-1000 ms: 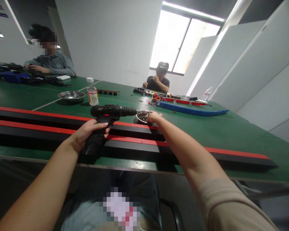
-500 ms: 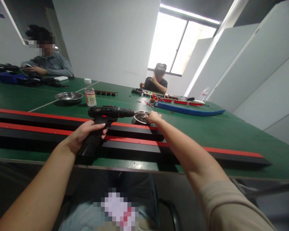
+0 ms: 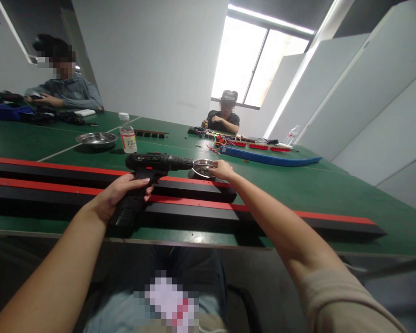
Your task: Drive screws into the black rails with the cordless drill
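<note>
A black cordless drill (image 3: 147, 162) is gripped round its handle by my left hand (image 3: 118, 194), its chuck and thin bit pointing right. At the tip of the bit, my right hand (image 3: 223, 169) has its fingers pinched together; what they hold, if anything, is too small to name. Behind the bit and beside those fingers stands a small metal bowl (image 3: 195, 174) with small dark pieces in it. Two long black bars with red tops, the rear bar (image 3: 180, 181) and the front bar (image 3: 183, 202), lie under my hands along the green table (image 3: 284, 185).
Further back are a plastic bottle (image 3: 128, 141), a shallow metal dish (image 3: 96, 140), a blue strip (image 3: 270, 158) and a tangle of wires (image 3: 218, 141) with red parts. Two people sit across the table, one person (image 3: 225, 120) behind the wires, another person (image 3: 65, 92) at the left.
The view has shifted slightly. Both hands and the drill hold nearly the same place, the right fingers still at the bit's tip. The person behind the wires has lowered a hand.
</note>
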`<state>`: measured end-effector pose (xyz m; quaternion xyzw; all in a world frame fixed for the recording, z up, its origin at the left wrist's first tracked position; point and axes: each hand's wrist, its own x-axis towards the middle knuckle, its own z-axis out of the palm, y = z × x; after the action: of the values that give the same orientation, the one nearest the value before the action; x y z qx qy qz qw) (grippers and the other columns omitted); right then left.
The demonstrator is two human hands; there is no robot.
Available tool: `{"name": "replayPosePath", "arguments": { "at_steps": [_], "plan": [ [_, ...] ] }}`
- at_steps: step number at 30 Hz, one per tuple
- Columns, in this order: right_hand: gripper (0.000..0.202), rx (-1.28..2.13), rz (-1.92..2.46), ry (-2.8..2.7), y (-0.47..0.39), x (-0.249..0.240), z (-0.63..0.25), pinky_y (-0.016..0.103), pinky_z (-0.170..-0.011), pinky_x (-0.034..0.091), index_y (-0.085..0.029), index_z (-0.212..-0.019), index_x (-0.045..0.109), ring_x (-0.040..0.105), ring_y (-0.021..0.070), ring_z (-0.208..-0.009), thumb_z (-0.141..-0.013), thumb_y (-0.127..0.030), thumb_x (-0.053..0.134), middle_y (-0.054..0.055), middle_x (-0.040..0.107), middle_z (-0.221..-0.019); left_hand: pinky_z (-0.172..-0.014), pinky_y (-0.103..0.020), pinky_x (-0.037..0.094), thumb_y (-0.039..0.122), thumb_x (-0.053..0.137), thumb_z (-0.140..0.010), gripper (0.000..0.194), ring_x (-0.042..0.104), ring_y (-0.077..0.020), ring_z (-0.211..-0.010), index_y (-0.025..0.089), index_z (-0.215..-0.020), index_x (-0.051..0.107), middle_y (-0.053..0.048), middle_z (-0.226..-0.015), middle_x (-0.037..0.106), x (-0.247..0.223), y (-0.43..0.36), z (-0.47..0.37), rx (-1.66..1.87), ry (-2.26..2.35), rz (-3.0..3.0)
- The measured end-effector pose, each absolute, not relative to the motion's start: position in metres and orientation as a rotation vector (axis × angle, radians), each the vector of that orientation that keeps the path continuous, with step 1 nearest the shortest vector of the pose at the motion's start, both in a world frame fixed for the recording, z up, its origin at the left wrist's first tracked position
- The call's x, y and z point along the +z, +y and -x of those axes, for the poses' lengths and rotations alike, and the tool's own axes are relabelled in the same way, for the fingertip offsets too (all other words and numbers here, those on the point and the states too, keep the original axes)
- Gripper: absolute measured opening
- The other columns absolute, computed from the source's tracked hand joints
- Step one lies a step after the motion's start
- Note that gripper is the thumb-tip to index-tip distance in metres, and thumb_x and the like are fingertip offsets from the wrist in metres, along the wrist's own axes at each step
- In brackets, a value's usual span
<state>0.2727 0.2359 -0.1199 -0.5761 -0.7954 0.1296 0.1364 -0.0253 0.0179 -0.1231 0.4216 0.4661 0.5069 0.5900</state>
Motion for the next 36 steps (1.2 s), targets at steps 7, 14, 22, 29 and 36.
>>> {"name": "replayPosePath", "arguments": {
  "at_steps": [7,14,22,29,36],
  "plan": [
    [0.028,0.649,1.269,-2.073,0.209,-0.118,-0.292,0.025,-0.066,0.041,-0.015,-0.079,0.070,0.060,0.0156,-0.072,-0.089,-0.039,0.063,0.006,0.070,-0.078,-0.053,-0.020,0.052,0.034,0.079,-0.080,0.029,0.062,-0.0121,-0.062,0.012,-0.088,0.063,-0.003,-0.078,0.063,-0.120,0.015,0.023,1.179,1.094,-0.970],
    [0.048,1.090,0.985,-1.701,0.127,-0.127,-0.316,0.024,-0.055,0.036,-0.018,-0.071,0.059,0.048,0.0110,-0.057,-0.085,-0.064,0.062,0.000,0.058,-0.065,-0.057,-0.022,0.053,0.034,0.079,-0.079,0.028,0.063,-0.0134,-0.062,0.011,-0.087,0.065,-0.004,-0.077,0.066,-0.128,0.018,0.030,1.110,1.111,-1.038],
    [0.045,1.274,0.886,-1.445,0.092,-0.147,-0.313,0.023,-0.049,0.031,-0.020,-0.073,0.055,0.044,0.0109,-0.057,-0.084,-0.062,0.067,-0.001,0.054,-0.067,-0.054,-0.021,0.053,0.033,0.084,-0.072,0.033,0.065,-0.0153,-0.061,0.013,-0.091,0.067,-0.006,-0.072,0.068,-0.129,0.010,0.027,1.084,1.182,-1.040],
    [0.047,1.268,0.851,-1.504,0.091,-0.145,-0.316,0.024,-0.055,0.037,-0.020,-0.074,0.056,0.046,0.0112,-0.059,-0.085,-0.064,0.064,-0.001,0.055,-0.066,-0.053,-0.023,0.053,0.033,0.083,-0.072,0.030,0.065,-0.0165,-0.060,0.013,-0.089,0.068,-0.006,-0.072,0.068,-0.124,0.007,0.022,1.098,1.208,-1.005],
    [0.050,1.181,0.916,-1.587,0.091,-0.147,-0.315,0.025,-0.058,0.041,-0.021,-0.075,0.055,0.049,0.0131,-0.060,-0.087,-0.069,0.058,0.000,0.056,-0.067,-0.055,-0.023,0.053,0.032,0.084,-0.070,0.029,0.065,-0.0173,-0.062,0.015,-0.086,0.068,-0.006,-0.075,0.069,-0.122,0.006,0.022,1.084,1.220,-0.981]
  ]
}}
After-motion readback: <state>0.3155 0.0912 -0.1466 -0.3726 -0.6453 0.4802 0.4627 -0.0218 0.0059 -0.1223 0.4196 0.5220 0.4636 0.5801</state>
